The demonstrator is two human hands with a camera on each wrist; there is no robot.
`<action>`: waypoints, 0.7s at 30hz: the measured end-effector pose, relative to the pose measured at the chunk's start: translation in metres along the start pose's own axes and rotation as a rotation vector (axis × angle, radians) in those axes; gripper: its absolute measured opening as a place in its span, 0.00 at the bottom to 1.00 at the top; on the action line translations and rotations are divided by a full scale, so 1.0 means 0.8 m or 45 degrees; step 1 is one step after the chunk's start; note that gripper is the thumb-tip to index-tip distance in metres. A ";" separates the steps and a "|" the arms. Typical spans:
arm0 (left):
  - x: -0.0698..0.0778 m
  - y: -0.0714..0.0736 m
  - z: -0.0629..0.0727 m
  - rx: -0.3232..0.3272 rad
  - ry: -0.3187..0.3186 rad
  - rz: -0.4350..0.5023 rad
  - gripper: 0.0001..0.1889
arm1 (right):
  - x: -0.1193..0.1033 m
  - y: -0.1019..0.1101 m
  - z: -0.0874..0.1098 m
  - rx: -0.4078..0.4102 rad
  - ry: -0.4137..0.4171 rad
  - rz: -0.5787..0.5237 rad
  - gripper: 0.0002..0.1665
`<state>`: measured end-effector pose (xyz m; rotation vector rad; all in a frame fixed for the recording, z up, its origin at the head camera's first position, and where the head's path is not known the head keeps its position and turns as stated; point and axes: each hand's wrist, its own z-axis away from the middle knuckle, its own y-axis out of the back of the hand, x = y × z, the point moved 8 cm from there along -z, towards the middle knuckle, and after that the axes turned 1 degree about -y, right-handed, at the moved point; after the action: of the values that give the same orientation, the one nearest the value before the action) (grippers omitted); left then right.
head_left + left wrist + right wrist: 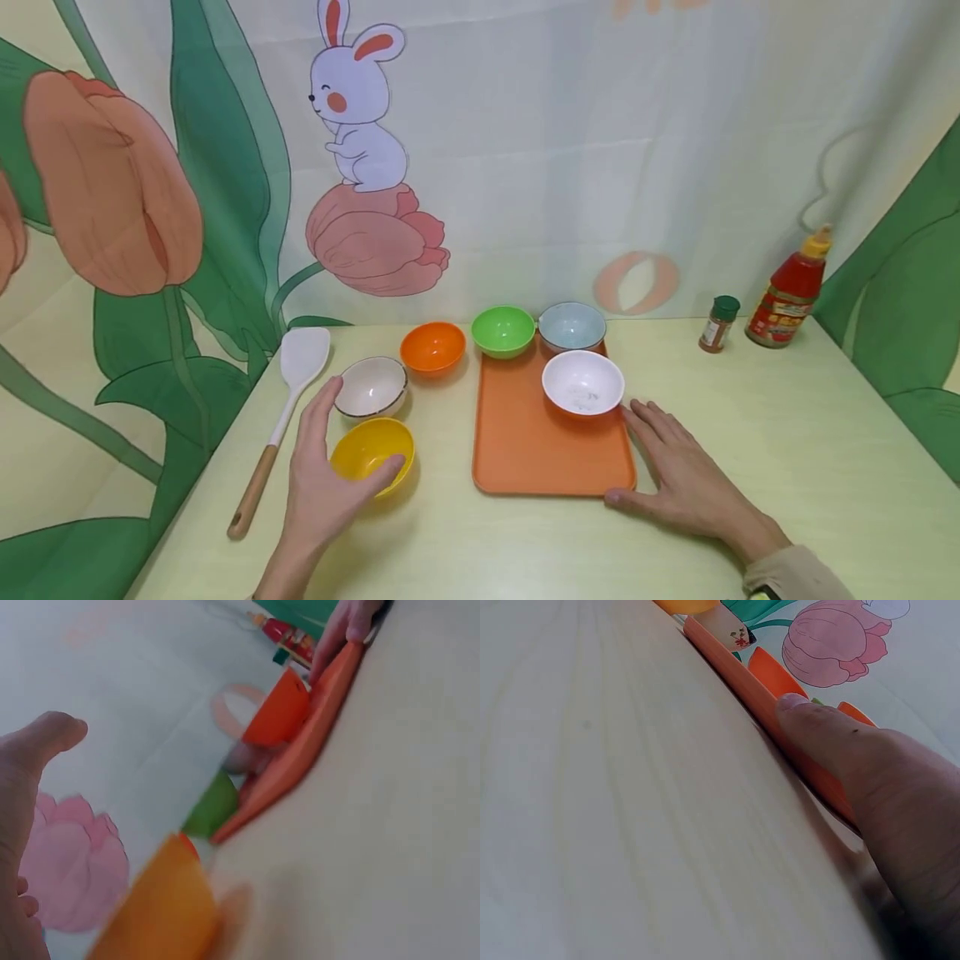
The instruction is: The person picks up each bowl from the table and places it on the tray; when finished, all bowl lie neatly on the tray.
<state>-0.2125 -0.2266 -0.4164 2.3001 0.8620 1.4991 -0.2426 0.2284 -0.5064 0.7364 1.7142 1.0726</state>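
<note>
My left hand (322, 475) hovers over the yellow bowl (378, 442), thumb and fingers spread wide and nothing between them. In the left wrist view, the yellow bowl (161, 907) appears blurred below the hand. My right hand (686, 479) rests at the right edge of the orange tray (525, 467), fingers extended. Its thumb (799, 712) touches the tray's rim near the front corner in the right wrist view. On the tray stands a bowl (583, 383), white inside and orange outside, with dark marks at its bottom. A light blue bowl (572, 327) and a green bowl (503, 331) stand at the tray's back.
Behind the yellow bowl sit a white bowl with a dark rim (372, 387) and an orange bowl (432, 348). A white spatula with a wooden handle (281, 425) lies at the left. A green-capped spice jar (718, 323) and red sauce bottle (787, 292) stand back right.
</note>
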 end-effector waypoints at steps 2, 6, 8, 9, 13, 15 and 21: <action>-0.018 0.000 0.008 -0.022 0.075 0.042 0.65 | 0.001 0.000 0.000 -0.001 -0.004 -0.005 0.75; -0.048 -0.007 0.022 -0.083 0.187 0.113 0.68 | 0.003 0.002 0.001 0.001 -0.005 0.003 0.75; -0.062 -0.011 0.029 -0.120 0.261 0.151 0.70 | 0.001 0.003 0.001 0.002 -0.001 0.010 0.75; -0.068 -0.013 0.032 -0.140 0.302 0.170 0.71 | 0.001 0.003 0.001 0.000 -0.001 0.011 0.75; -0.088 -0.021 0.039 -0.236 0.472 0.190 0.75 | 0.001 0.002 0.002 -0.006 -0.005 0.010 0.74; -0.096 -0.024 0.042 -0.287 0.536 0.166 0.77 | 0.001 0.002 0.001 -0.007 -0.003 0.010 0.75; -0.105 -0.027 0.045 -0.364 0.595 0.129 0.75 | 0.001 0.002 0.001 0.001 -0.003 0.021 0.75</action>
<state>-0.2118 -0.2570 -0.5049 1.8417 0.5864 2.0979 -0.2419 0.2304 -0.5056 0.7534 1.7098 1.0820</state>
